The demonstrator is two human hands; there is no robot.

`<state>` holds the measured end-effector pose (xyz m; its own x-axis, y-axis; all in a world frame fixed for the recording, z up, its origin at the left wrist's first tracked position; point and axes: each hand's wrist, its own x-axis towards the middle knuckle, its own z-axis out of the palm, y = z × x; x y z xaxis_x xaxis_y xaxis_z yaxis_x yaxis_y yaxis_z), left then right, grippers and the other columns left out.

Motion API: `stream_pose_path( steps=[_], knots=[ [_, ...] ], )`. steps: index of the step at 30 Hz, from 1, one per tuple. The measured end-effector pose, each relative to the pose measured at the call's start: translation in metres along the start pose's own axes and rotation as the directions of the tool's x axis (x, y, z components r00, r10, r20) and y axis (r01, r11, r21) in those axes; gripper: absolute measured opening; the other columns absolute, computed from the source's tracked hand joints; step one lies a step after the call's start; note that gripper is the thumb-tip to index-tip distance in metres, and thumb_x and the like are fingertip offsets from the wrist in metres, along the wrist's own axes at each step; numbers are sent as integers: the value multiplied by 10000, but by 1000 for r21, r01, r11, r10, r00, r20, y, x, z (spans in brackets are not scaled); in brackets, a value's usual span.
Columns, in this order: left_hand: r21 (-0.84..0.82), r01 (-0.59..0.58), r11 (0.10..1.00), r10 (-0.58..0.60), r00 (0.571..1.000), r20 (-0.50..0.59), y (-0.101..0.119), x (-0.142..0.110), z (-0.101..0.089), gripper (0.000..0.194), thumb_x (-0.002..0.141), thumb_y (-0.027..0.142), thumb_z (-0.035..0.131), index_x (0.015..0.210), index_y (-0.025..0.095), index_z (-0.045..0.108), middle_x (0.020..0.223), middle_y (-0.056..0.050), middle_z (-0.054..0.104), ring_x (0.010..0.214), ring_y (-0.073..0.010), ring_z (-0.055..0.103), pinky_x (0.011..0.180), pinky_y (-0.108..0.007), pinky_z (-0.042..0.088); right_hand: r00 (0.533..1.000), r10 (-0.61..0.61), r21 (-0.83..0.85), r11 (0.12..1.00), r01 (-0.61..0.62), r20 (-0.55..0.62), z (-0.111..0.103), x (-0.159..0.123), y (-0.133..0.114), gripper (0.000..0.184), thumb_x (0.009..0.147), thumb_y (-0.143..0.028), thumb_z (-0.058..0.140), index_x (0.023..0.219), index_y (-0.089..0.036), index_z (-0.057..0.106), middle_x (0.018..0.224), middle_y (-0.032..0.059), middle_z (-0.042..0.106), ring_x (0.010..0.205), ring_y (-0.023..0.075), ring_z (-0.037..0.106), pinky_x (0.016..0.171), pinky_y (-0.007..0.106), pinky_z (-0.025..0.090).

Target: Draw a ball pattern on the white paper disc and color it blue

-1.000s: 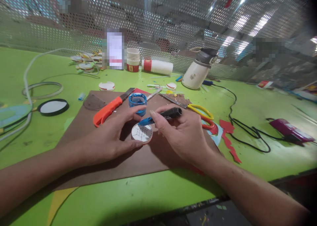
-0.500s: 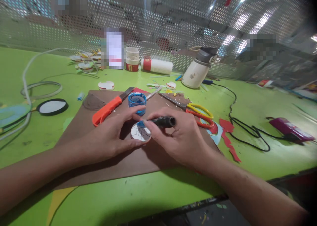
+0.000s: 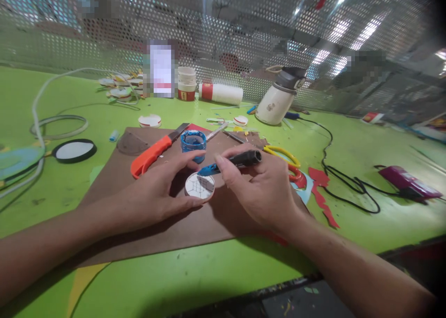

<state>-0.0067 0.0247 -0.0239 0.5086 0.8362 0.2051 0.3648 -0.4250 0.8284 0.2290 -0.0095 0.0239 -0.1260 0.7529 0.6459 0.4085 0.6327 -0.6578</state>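
Note:
My left hand (image 3: 156, 185) steadies a small round white disc (image 3: 200, 186) with a shallow rim, its thumb at the near edge and its fingers curved around the left side. Dark lines in a web or honeycomb pattern cover the disc's face. In my right hand (image 3: 259, 183) is a black marker (image 3: 240, 160) with a blue-smeared front end. Its tip meets or hovers just over the disc's far edge; which, I cannot tell. Directly behind the disc stands a blue-stained open jar (image 3: 193, 144). All this is on a brown board (image 3: 167, 239).
An orange-handled cutter (image 3: 153, 155) lies left of the jar, scissors (image 3: 284, 156) to the right. Farther back are a phone (image 3: 161, 69), paper cups (image 3: 221, 94) and a white bottle (image 3: 277, 102). Black cable (image 3: 348, 181) curls at right beside red scraps (image 3: 322, 192).
My right hand and the marker have shifted right, uncovering more of the disc and the marker's blue end. My left hand stays nearly still around the disc.

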Motion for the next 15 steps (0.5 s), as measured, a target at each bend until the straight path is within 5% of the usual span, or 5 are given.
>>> stream_pose_path(
  steps=[15],
  knots=[
    [49,29,998,-30,999,19,0,2,-3,901,867,609,959,1687,385,658,1549,-117,808,1519,-495,706,1301,-725,576,996,54,23,998,-55,66,0,-2,2,238,1044,-212,779,807,-224,757,705,-26,751,657,148,671,652,264,537]
  ],
)
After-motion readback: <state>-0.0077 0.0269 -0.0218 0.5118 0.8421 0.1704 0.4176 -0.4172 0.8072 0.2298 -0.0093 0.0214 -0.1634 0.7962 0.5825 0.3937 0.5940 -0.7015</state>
